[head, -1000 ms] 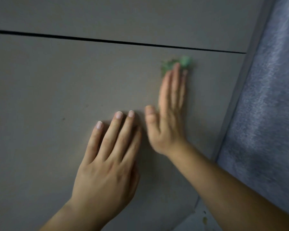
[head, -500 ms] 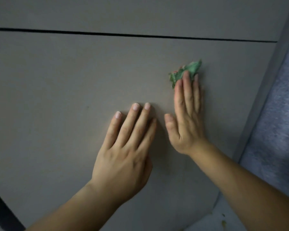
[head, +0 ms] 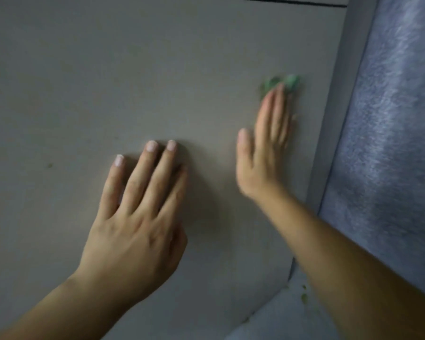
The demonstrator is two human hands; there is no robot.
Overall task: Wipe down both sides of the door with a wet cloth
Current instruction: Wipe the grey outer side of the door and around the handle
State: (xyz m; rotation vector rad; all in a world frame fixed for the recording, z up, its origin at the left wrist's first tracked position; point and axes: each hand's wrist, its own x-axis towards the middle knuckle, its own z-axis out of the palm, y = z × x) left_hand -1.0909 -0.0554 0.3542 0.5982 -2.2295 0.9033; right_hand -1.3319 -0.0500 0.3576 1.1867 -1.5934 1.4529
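Door: plain grey-beige flat panel [head: 108, 69], filling the left and middle of the frame. A thin dark line runs across at the very top. The right edge slants from the upper right down to the lower middle.
Cloth: small, green, crumpled and blurred [head: 283, 81], in the upper right of the frame. It lies against the door near that edge, mostly covered by the straight fingers [head: 272, 106] of the right hand [head: 263, 153].

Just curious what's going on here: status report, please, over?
Left hand flat on the door. Right hand, fingers straight, presses the green cloth to the door near its right edge; blurred. Nothing seen in the way.
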